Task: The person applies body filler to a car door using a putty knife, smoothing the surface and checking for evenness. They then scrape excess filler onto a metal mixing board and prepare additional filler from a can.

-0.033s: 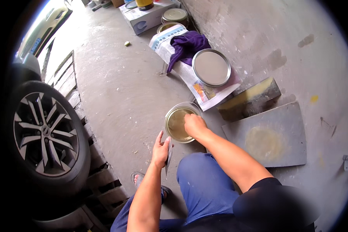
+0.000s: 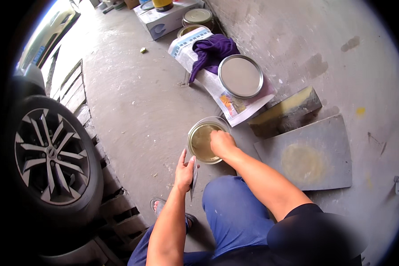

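Observation:
An open round metal can stands on the floor in front of my knees, with a beige-brown paste inside. My right hand reaches over its right rim, fingers closed and pointing down into it. Whatever those fingers hold is hidden by the hand. Just below the can's left side, my left hand holds a thin grey plate, seen nearly edge-on, between thumb and palm. Its index finger is stretched out toward the can.
Beyond the can, newspaper bears a round metal lid and a purple cloth. To the right lie a stained block and a grey board. A car wheel stands at left. More cans and a white box are farther back.
The floor and the things on it sit slightly farther left in the view. Both hands keep nearly the same pose at the can.

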Motion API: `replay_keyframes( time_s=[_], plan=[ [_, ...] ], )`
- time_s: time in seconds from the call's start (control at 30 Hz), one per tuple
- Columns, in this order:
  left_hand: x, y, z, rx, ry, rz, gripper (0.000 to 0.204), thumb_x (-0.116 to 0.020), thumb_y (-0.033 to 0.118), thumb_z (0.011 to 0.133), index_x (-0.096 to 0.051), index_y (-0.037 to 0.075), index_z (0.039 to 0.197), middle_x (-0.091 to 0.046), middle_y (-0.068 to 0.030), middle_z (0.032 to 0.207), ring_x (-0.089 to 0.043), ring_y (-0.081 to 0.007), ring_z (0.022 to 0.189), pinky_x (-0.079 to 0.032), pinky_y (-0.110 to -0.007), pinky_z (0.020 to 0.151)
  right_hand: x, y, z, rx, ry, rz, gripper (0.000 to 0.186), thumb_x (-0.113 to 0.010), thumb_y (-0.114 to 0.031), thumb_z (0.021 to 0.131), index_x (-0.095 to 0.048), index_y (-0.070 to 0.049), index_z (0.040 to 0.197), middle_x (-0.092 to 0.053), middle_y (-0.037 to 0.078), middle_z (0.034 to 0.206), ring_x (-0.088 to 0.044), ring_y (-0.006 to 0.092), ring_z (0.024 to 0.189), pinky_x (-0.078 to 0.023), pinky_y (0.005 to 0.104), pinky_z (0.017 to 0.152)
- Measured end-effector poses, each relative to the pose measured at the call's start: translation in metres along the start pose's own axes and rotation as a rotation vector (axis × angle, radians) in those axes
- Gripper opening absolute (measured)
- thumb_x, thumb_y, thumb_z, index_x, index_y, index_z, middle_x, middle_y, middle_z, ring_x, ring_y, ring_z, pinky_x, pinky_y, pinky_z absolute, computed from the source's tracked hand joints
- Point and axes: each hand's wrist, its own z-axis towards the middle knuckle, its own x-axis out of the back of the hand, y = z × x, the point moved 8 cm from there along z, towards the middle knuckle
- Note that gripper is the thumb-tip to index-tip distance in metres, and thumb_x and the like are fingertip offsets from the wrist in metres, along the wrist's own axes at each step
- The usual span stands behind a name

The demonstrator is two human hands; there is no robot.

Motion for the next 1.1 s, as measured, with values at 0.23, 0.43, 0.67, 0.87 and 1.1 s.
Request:
replay_keyframes(
  time_s=[0.23, 0.43, 0.67, 0.87, 1.1],
  plan=[
    [-0.001, -0.016, 0.036, -0.159, -0.056, 0.029, 0.055, -0.051, 0.021, 0.096, -0.027, 0.022, 0.146, -0.058, -0.0011, 0.074, -0.045, -0.0075, 0.047, -0.035, -0.022, 0.038, -0.016, 0.004, 0.01, -0.24, 0.09, 0.292, 0.029, -0.05, -0.007, 0.082, -0.054, 0.005, 0.108, -0.065, 0.025, 0.096, -0.063, 0.0387, 0.094, -0.05, 0.0447, 0.083],
    [-0.004, -0.007, 0.022, 0.009, -0.08, 0.078, 0.052, -0.05, 0.014, 0.096, -0.031, 0.018, 0.145, -0.062, -0.003, 0.078, -0.047, -0.0047, 0.056, -0.039, -0.021, 0.049, -0.033, 0.008, 0.017, -0.281, 0.027, 0.488, 0.036, -0.05, -0.002, 0.077, -0.054, 0.001, 0.113, -0.061, 0.027, 0.106, -0.06, 0.0384, 0.101, -0.049, 0.0436, 0.087],
    [-0.01, -0.001, 0.018, 0.07, -0.147, 0.134, 0.043, -0.048, 0.019, 0.098, -0.036, 0.018, 0.139, -0.063, -0.0055, 0.077, -0.046, -0.0073, 0.047, -0.039, -0.023, 0.042, -0.061, 0.004, 0.041, 0.037, -0.073, 0.451, 0.036, -0.052, 0.0, 0.072, -0.059, -0.002, 0.107, -0.064, 0.023, 0.103, -0.061, 0.0358, 0.1, -0.049, 0.0423, 0.084],
    [-0.009, -0.002, 0.018, 0.033, -0.126, 0.127, 0.04, -0.047, 0.019, 0.098, -0.038, 0.017, 0.137, -0.063, -0.0067, 0.077, -0.047, -0.0075, 0.046, -0.039, -0.022, 0.041, -0.063, -0.014, 0.044, 0.261, -0.284, 0.298, 0.038, -0.057, 0.0, 0.069, -0.063, -0.006, 0.106, -0.066, 0.019, 0.099, -0.062, 0.0343, 0.098, -0.05, 0.0411, 0.081],
    [-0.011, 0.002, 0.016, 0.022, -0.127, 0.11, 0.041, -0.047, 0.018, 0.098, -0.038, 0.016, 0.138, -0.064, -0.007, 0.077, -0.047, -0.0077, 0.047, -0.039, -0.022, 0.042, -0.059, -0.032, 0.025, 0.372, -0.54, 0.107, 0.038, -0.055, -0.005, 0.073, -0.065, -0.012, 0.11, -0.065, 0.015, 0.105, -0.062, 0.033, 0.099, -0.049, 0.0419, 0.083]
  ],
)
